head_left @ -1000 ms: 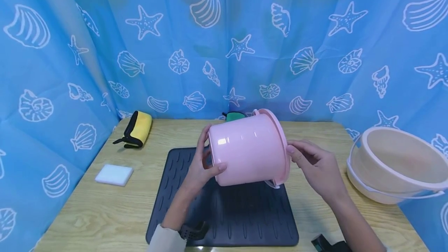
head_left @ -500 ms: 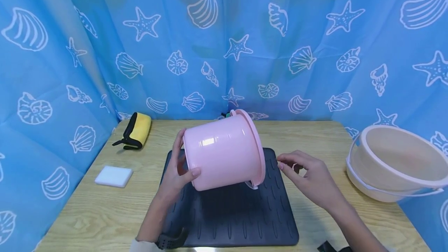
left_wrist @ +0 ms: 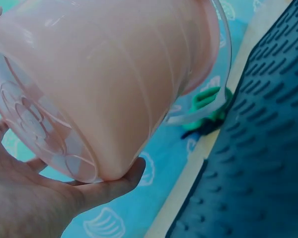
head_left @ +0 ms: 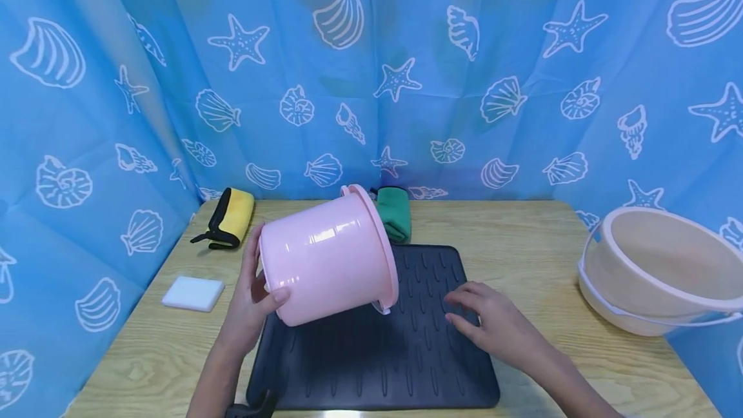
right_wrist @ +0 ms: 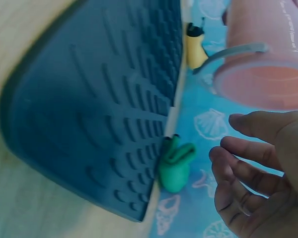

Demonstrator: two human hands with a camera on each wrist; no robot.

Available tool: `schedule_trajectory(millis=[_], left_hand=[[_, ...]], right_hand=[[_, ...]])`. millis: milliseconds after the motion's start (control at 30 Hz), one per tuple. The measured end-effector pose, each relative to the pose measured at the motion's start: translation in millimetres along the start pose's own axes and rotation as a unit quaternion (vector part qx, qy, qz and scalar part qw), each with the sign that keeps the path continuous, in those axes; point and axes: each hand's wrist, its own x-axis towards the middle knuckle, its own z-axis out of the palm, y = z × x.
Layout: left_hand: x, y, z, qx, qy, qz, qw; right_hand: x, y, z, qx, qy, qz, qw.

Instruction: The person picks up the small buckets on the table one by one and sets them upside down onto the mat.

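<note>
A pink bucket [head_left: 327, 257] is tilted on its side above the dark ribbed mat [head_left: 371, 373], its rim turned to the right. My left hand [head_left: 246, 305] grips it by the base, thumb on the near side and fingers round the bottom edge; the left wrist view shows the patterned underside [left_wrist: 35, 119]. A thin handle [left_wrist: 228, 59] hangs loose at the rim. Over the mat's right edge is my right hand [head_left: 493, 321], apart from the bucket, its fingers loosely bent around nothing. The right wrist view looks partly into the bucket's mouth [right_wrist: 268, 87].
A cream bucket [head_left: 638, 269] with a handle stands at the right. Behind the mat lies a rolled green cloth [head_left: 395, 215]. On the left are a folded yellow cloth [head_left: 237, 215] with black edging and a white sponge block [head_left: 193, 293]. A blue shell-print curtain [head_left: 371, 115] hangs behind the table.
My left hand has carried the pink bucket to the left, uncovering the green cloth. My right hand has let go of the bucket's rim and now sits a little lower, apart from it.
</note>
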Motion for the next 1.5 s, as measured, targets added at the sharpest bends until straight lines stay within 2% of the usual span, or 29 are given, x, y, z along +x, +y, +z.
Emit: schedule_trajectory(millis=[167,467,800,1000,1267,1500], left_hand=[[-5.0,5.1,-14.0,-0.001,0.013,-0.001,0.9999],[-15.0,9.3,-35.3,-0.001,0.043,-0.023,0.9988],[-19.8,18.7,-56.0,0.020,0.062,-0.027,0.9975],[-25.8,23.8,-69.0,0.023,0.070,-0.030,0.9968],[-29.8,29.0,-84.7,0.030,0.081,-0.038,0.9956],[-28.4,33.5,-105.1,0.046,0.088,-0.041,0.9942]], right_hand=[[-2.4,1.4,10.4,-0.042,-0.050,0.006,0.9979],[-9.7,7.2,26.3,-0.051,-0.098,-0.008,0.9939],[-19.6,11.8,38.0,-0.078,-0.110,-0.031,0.9904],[-24.7,13.2,45.7,-0.053,-0.134,-0.030,0.9891],[-30.2,15.2,52.7,-0.043,-0.113,-0.050,0.9914],[-30.2,13.9,55.7,-0.045,-0.109,-0.047,0.9919]])
